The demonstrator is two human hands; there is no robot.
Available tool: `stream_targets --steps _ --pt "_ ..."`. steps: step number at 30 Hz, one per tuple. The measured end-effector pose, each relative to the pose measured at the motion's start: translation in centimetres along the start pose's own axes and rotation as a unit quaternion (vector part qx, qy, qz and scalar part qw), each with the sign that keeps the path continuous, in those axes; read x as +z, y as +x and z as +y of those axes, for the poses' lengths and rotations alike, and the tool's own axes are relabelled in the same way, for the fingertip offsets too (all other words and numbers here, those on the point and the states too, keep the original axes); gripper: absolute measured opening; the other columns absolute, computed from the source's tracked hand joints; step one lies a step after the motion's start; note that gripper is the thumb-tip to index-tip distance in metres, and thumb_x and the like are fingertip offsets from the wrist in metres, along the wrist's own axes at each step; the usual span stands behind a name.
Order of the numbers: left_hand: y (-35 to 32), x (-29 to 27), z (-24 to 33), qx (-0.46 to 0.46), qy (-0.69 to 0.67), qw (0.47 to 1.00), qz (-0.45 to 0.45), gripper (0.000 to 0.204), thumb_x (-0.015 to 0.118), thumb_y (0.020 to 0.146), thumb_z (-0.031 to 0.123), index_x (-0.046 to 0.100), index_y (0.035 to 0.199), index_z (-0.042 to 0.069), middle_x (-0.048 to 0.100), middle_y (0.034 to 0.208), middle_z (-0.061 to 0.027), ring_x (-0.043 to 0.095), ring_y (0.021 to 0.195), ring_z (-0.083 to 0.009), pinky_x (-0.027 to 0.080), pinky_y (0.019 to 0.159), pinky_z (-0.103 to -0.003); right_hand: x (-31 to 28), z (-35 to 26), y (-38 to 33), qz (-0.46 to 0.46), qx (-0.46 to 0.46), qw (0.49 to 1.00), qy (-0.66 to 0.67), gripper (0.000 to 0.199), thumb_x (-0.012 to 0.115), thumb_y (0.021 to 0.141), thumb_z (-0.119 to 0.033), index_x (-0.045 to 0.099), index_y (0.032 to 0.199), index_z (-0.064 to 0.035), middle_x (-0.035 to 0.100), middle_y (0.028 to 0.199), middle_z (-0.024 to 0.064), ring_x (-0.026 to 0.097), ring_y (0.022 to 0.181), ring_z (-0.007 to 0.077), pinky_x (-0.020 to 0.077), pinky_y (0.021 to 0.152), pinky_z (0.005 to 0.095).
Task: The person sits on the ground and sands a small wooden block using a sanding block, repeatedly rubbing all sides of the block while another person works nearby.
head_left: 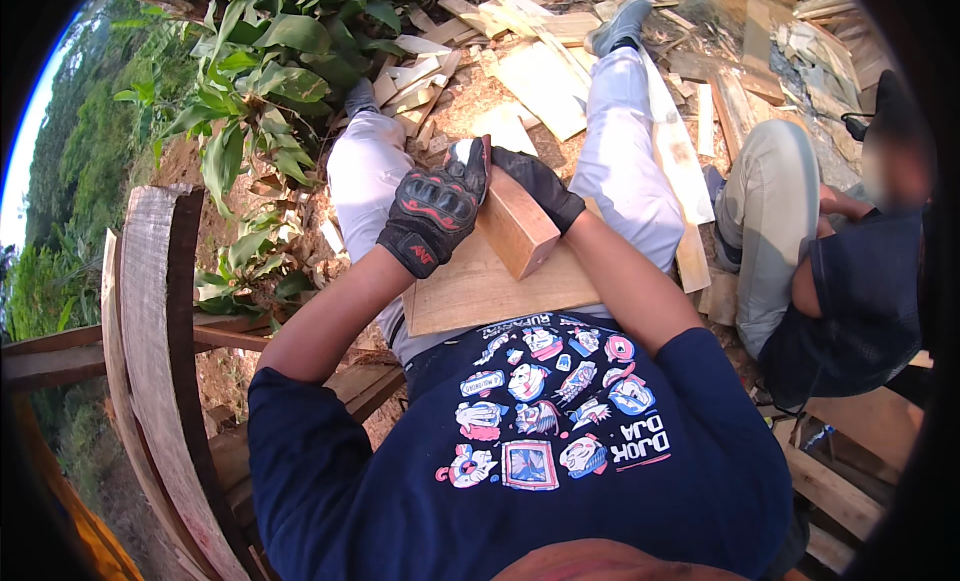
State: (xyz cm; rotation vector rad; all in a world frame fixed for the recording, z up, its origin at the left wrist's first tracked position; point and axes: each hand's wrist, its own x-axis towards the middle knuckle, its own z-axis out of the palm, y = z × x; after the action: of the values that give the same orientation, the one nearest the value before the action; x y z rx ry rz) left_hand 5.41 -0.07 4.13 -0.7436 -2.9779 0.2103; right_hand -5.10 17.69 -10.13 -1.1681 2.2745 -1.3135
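The left hand, in a black padded glove with red trim, and the right hand, in a plain-looking black glove, are closed on the far part of a reddish-brown rectangular wooden block, pinching it between them; the right fingertips are hidden. The block lies above the seated person's lap, its near end angled toward the right forearm. Beneath it, a flat pale-brown wooden board spans both thighs; whether the block touches it I cannot tell.

The board's near edge meets the navy printed T-shirt. Bare board opens to the left of the block, while on the right the forearm closes in, leaving a narrower strip. Past the hands, between the outstretched grey-trousered legs, the ground carries pale wood offcuts. Broad-leaved green plants border the far left, and tall rough planks stand beside the left elbow. A co-worker in a dark top sits near on the right.
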Motion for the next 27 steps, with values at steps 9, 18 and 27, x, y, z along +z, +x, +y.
stream_targets --steps 9,18,27 --pt "0.2 1.9 2.3 0.000 -0.010 0.993 0.114 0.070 0.057 0.098 0.012 0.040 0.163 -0.005 0.073 0.100 -0.0169 0.071 0.074 -0.0243 0.054 0.063 -0.039 2.0 4.1 -0.3 -0.024 0.099 0.845 0.525 0.045 0.061 0.106 -0.021 0.062 0.147 -0.0015 0.071 0.138 0.0192 0.071 0.122 0.0210 0.0557 0.107 0.0353" --pt "-0.1 0.0 2.0 0.022 0.012 0.997 0.075 0.075 0.058 0.096 0.013 0.036 0.166 -0.003 0.073 0.090 -0.0141 0.071 0.070 -0.0248 0.055 0.062 -0.039 1.9 3.4 -0.1 0.037 0.024 0.973 0.225 0.037 0.060 0.105 -0.015 0.064 0.141 -0.0069 0.073 0.131 0.0162 0.073 0.117 0.0268 0.0565 0.099 0.0387" --pt "-1.7 -1.0 5.8 0.079 0.042 0.994 0.060 0.069 0.058 0.095 0.009 0.043 0.161 -0.006 0.072 0.105 -0.0175 0.071 0.076 -0.0244 0.056 0.067 -0.036 1.7 2.9 -0.9 0.042 0.074 0.953 0.289 0.044 0.061 0.107 -0.014 0.060 0.149 -0.0044 0.070 0.141 0.0131 0.067 0.129 0.0218 0.0525 0.111 0.0351"
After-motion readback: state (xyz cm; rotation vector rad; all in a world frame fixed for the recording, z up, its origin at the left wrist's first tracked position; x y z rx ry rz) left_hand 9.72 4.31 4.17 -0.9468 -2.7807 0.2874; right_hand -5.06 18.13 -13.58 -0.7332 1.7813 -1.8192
